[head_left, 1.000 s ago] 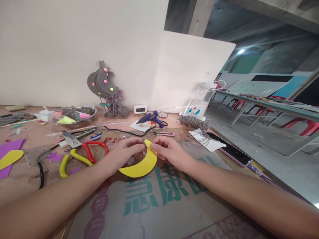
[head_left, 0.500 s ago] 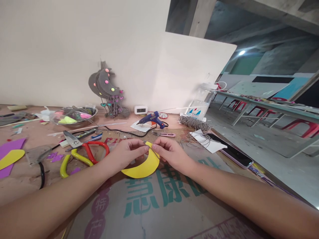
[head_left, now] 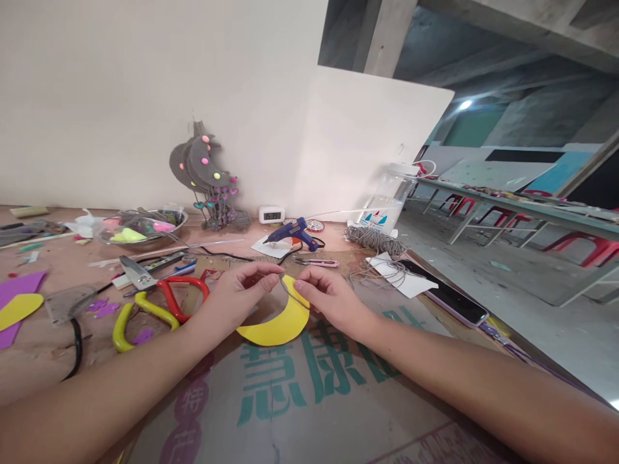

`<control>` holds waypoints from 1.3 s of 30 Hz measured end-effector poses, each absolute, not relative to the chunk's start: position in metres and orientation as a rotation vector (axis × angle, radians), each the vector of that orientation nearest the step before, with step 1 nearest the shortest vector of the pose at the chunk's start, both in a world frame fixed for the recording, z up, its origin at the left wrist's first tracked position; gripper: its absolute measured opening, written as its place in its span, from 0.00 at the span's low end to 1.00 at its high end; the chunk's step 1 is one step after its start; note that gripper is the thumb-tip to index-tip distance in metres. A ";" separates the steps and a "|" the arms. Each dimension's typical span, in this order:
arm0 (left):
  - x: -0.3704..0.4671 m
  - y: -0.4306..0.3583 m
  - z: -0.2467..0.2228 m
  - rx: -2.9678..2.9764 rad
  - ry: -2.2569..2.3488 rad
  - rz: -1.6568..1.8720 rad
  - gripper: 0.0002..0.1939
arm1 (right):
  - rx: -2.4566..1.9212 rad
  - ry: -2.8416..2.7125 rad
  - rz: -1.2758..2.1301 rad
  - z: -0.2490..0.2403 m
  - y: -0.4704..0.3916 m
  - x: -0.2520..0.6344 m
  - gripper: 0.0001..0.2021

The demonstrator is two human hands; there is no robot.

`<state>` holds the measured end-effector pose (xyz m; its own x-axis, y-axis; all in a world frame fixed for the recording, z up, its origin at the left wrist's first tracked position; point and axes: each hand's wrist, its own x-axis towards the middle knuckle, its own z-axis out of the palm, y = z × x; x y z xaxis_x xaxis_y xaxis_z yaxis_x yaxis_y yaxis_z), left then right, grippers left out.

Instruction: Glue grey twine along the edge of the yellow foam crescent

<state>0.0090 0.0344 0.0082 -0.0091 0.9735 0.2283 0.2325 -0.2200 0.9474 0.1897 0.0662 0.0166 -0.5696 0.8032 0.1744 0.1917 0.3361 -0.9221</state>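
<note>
A yellow crescent (head_left: 280,325) lies between my hands over the printed sheet on the table, its upper tip pointing away from me. My right hand (head_left: 329,293) pinches the crescent's upper right edge between thumb and fingers. A thin grey cord (head_left: 291,291) runs across the upper part of the crescent from my right fingertips to my left ones. My left hand (head_left: 249,287) is closed, thumb against fingers, on the cord's end just left of the tip. The cord inside my right fingers is hidden.
Beyond my hands are a blue glue gun (head_left: 293,233), pink-handled snips (head_left: 316,263) and a small clock (head_left: 271,214). Red-handled scissors (head_left: 181,296) and yellow-handled pliers (head_left: 140,316) lie left. Right are a grey cord bundle (head_left: 374,240) and a phone (head_left: 449,296). A grey moon ornament (head_left: 206,164) stands behind.
My left hand has moved slightly left, away from the crescent's tip, and more of the grey cord now shows. My right hand has stayed on the crescent.
</note>
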 end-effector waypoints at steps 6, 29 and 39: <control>0.010 0.036 0.006 1.603 1.333 1.286 0.14 | -0.872 -1.997 1.218 0.018 0.066 0.189 0.12; 0.010 0.033 0.007 1.525 1.382 1.164 0.15 | -0.957 -2.152 0.883 0.013 0.067 0.192 0.11; 0.013 0.032 0.011 1.631 1.405 1.133 0.15 | -0.998 -2.331 0.242 0.032 0.114 0.219 0.10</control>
